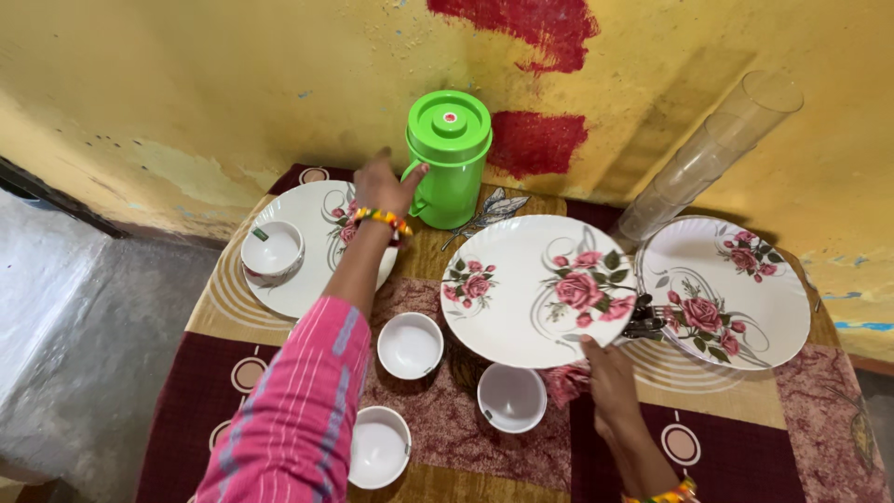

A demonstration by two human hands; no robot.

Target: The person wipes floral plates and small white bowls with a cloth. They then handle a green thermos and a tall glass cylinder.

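My left hand (386,184) reaches forward and touches the handle of a green lidded jug (449,158) that stands by the wall; its fingers are loose beside the handle, no firm grip shown. My right hand (607,373) grips the near edge of a white plate with pink roses (535,284), lifted and tilted at the table's middle. Dark cutlery (644,319) pokes out at the plate's right edge, beside a red patterned cloth (563,382).
A rose plate (303,265) carrying a small white bowl (273,249) lies at left. Another rose plate (731,291) lies at right, behind it a stack of clear tumblers (712,154) leaning on the yellow wall. Three white bowls (410,345) (511,398) (377,447) sit near the front.
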